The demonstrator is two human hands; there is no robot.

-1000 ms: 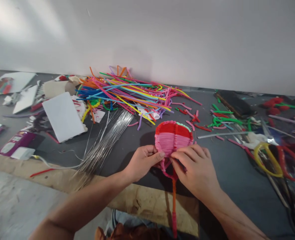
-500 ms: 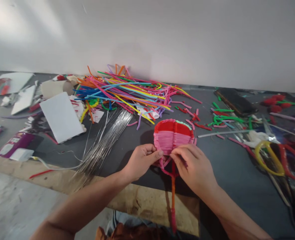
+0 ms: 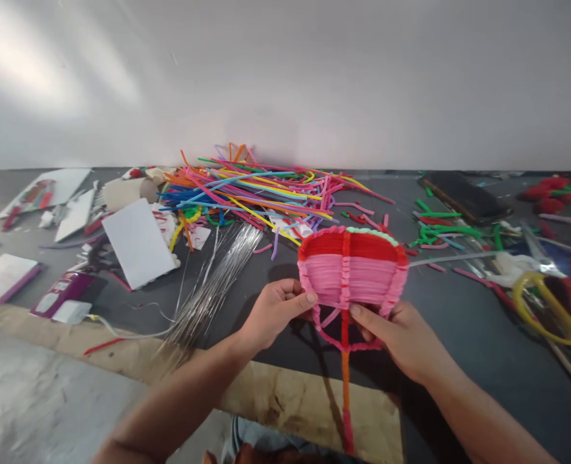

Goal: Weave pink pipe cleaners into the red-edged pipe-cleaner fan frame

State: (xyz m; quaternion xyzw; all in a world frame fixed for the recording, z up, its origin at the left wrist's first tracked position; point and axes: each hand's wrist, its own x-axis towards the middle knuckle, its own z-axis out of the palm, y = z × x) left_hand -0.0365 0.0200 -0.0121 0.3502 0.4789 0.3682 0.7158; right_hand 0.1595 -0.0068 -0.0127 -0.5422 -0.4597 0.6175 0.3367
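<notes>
Between my hands is a leaf-shaped pipe-cleaner piece (image 3: pixel 321 274) on an orange and pink stem. Rows of red and pink fill its upper part, a pale green strip edges its top right, and its lower part is an open pink outline. My left hand (image 3: pixel 278 312) pinches the left edge, thumb in front and fingers behind. My right hand (image 3: pixel 406 335) grips the lower right side, its thumb lying near the red middle rib. The fingers behind the piece are partly hidden.
Behind lies a pile of coloured pipe cleaners (image 3: pixel 251 187), with a bundle of thin metal wires (image 3: pixel 218 283) in front. A white card (image 3: pixel 138 245) and a purple box (image 3: pixel 63 293) are at left. Yellow-handled scissors (image 3: pixel 524 303), green scraps (image 3: pixel 440 231) and a dark flat case (image 3: pixel 464 196) are at right.
The piece has turned to face me more fully and looks wider. My right hand has moved from pinching at the middle rib to holding the lower right side. My left hand keeps its hold.
</notes>
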